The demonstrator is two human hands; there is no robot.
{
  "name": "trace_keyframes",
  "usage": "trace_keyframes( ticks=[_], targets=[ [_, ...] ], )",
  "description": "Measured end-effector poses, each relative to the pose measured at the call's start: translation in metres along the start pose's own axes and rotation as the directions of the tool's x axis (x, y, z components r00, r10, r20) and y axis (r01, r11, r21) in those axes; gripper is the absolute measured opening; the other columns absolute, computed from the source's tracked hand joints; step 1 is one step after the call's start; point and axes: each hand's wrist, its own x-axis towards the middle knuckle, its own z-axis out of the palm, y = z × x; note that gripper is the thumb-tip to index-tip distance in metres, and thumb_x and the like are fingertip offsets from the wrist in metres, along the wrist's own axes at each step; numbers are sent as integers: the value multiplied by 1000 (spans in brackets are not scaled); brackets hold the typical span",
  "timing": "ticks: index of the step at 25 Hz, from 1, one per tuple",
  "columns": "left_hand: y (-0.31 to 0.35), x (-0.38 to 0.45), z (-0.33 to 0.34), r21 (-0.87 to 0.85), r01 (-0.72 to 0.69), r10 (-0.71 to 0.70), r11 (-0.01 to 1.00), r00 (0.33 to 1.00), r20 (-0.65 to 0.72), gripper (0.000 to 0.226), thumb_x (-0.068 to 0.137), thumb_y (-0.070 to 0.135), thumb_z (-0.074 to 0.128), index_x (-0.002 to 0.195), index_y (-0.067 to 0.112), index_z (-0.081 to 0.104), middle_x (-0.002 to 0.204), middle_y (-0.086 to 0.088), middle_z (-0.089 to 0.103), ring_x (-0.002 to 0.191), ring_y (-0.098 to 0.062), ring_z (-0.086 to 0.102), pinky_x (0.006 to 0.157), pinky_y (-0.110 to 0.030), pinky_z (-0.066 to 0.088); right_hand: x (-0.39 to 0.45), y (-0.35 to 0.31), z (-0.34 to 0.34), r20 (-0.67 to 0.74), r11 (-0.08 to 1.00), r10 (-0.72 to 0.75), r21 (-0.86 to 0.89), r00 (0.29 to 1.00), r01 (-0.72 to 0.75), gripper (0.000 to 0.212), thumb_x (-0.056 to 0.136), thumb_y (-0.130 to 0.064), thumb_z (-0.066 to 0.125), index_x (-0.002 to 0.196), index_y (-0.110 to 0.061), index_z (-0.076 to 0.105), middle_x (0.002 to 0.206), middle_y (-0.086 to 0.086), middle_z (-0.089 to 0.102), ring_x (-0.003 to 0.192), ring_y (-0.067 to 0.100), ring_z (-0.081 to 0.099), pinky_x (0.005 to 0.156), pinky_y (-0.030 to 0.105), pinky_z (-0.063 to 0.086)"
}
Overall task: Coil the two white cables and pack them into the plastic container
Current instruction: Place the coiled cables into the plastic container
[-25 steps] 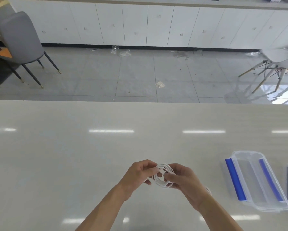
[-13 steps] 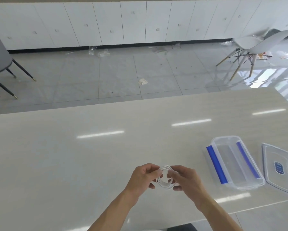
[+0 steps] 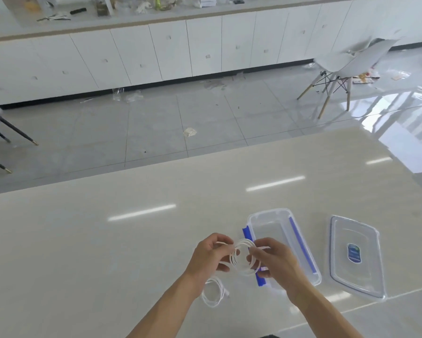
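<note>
A white cable wound into a small coil (image 3: 242, 259) hangs a little above the table, held from both sides. My left hand (image 3: 208, 257) pinches its left edge and my right hand (image 3: 274, 261) pinches its right edge. A second white cable (image 3: 214, 292) lies loosely looped on the table under my left wrist, partly hidden by my forearm. The clear plastic container (image 3: 273, 217) with blue side clips stands open just right of my hands; my right hand covers part of its near left side.
The container's clear lid (image 3: 356, 276) with a blue label lies flat to its right, near the table's front right edge. Beyond the table (image 3: 107, 252) are a tiled floor, a white chair (image 3: 341, 67) and white cabinets.
The view has swung, so the container and lid now sit closer to my hands. The second cable has come into view under my left wrist. Both hands still hold the coil.
</note>
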Motion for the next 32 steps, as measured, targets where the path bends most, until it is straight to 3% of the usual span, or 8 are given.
trace_keyframes(
  ticks=[7,12,16,20,23,26,29,32],
  targets=[
    [33,51,76,235,29,-45,971,997,61,8,85,18,72,90,12,70,75,2,76,63,-12,68,57,-24,54,32,22,-79,-12,991,131,23,991,-131,6,85,-20,70,89,-18,74,77,1,79,67,15,77,57,27,61],
    [49,89,92,483,-1,-94,876,981,171,2,87,17,72,87,16,71,85,-5,75,71,-12,68,61,-23,54,48,34,-82,-100,975,198,125,975,-185,4,87,-15,68,89,-15,71,81,8,77,66,19,77,58,30,62],
    [58,118,96,695,-56,-173,717,951,255,8,84,17,73,90,16,70,90,-4,76,78,-13,69,67,-26,55,56,39,-68,-175,939,299,230,938,-257,4,92,-15,66,89,-17,68,87,10,74,77,25,74,61,33,63],
    [62,137,108,842,-135,-226,523,930,290,23,82,21,71,105,18,70,96,-2,76,76,-10,67,69,-24,55,68,45,-57,-248,902,374,321,894,-288,8,95,-14,61,96,-16,70,81,11,70,71,22,64,69,37,60],
    [58,145,120,914,-248,-190,322,929,319,24,85,19,64,107,21,73,104,1,75,88,-12,67,79,-27,55,74,50,-47,-221,797,503,494,836,-349,12,95,-11,59,99,-14,70,79,11,66,69,21,57,83,45,59],
    [48,148,127,945,-263,-139,196,946,292,25,89,16,57,109,22,72,111,1,73,101,-20,67,84,-35,56,81,52,-37,-198,690,583,633,788,-351,12,98,-14,59,106,-16,66,90,9,66,78,22,57,90,44,54],
    [33,148,132,962,-260,-45,88,963,264,28,91,12,51,111,22,67,111,-4,71,99,-27,67,76,-33,52,90,54,-29,-315,763,546,570,776,-305,11,99,-20,58,109,-19,63,93,0,67,84,21,58,86,42,54],
    [22,146,136,969,-246,57,-8,968,246,25,90,9,50,112,16,61,106,-10,71,96,-33,68,71,-34,48,96,56,-24,-436,896,428,321,792,-308,10,100,-24,53,105,-21,61,83,-12,63,75,12,57,75,34,46]
  ],
)
